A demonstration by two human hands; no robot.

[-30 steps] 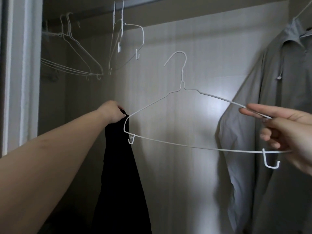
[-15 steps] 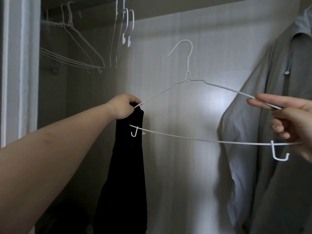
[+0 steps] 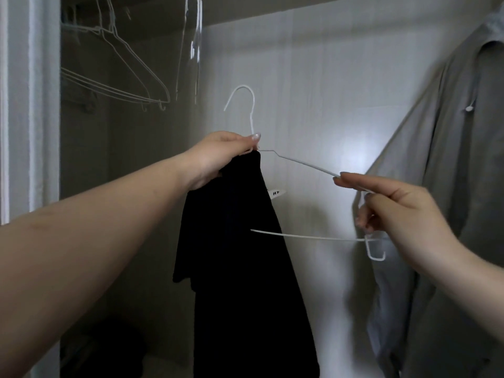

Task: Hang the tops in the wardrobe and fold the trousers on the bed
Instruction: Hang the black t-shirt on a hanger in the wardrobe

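A small white tag [image 3: 276, 192] peeks out at the neck of the black soft-fabric top [image 3: 240, 268], printed "MP". The top hangs limp and matte over the left side of a thin white wire hanger [image 3: 305, 165], inside the wardrobe. The left hand [image 3: 221, 156] has its grip clamped on fabric and wire at the hanger's neck. The right hand [image 3: 403, 214] pinches the hanger's right shoulder. A grey collared shirt [image 3: 450, 200] hangs alongside.
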